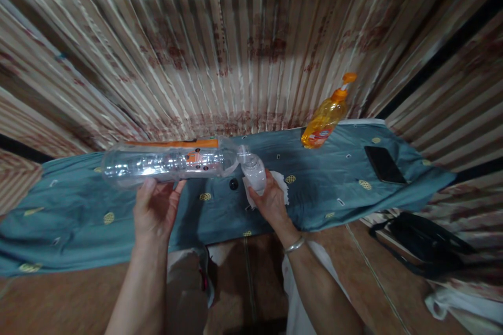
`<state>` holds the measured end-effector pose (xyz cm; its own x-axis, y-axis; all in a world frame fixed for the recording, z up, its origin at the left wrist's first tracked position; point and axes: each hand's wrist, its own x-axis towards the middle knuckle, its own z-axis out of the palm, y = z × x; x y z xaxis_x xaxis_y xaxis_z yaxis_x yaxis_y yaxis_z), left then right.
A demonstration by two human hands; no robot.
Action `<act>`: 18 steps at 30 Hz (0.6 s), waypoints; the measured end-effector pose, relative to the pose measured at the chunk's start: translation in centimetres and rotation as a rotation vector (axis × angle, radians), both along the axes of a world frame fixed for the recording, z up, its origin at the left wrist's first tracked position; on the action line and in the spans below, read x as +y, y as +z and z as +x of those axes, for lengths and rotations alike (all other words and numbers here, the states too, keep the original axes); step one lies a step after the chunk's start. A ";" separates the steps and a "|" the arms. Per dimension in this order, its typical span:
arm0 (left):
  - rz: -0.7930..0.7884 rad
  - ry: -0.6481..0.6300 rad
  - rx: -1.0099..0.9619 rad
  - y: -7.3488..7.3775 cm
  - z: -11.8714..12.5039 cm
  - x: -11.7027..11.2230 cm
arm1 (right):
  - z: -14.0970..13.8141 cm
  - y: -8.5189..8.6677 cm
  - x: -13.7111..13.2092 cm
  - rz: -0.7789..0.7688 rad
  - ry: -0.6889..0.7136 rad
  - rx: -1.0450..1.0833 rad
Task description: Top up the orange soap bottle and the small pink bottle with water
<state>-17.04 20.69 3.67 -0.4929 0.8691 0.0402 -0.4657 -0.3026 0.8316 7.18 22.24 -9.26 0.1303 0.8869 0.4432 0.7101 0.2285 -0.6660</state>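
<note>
My left hand (155, 209) holds a large clear plastic bottle (165, 163) with an orange label, tipped on its side so its neck points right. My right hand (269, 199) grips a small clear bottle (253, 168) together with a white tissue (280, 182), right at the big bottle's mouth. Both are held above a teal cloth (78, 220) with yellow motifs. A small black cap (233, 183) lies on the cloth between my hands. A silver bangle sits on my right wrist.
An orange pump bottle of liquid soap (324, 120) stands at the back of the cloth. A black phone (384, 164) lies to the right. A dark bag (424, 243) rests on the brown floor at right. Striped curtains hang behind.
</note>
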 end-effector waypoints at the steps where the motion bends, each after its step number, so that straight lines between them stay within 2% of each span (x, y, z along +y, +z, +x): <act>1: -0.006 0.006 -0.006 0.0 0.0 0.0 | 0.0 0.1 0.0 -0.001 0.000 0.000; 9: -0.012 -0.015 0.008 -0.6 -0.5 0.1 | -0.1 0.2 0.0 -0.016 -0.019 -0.004; 18: -0.006 -0.004 0.060 -0.3 -0.1 0.3 | -0.1 0.0 0.0 -0.014 -0.015 0.007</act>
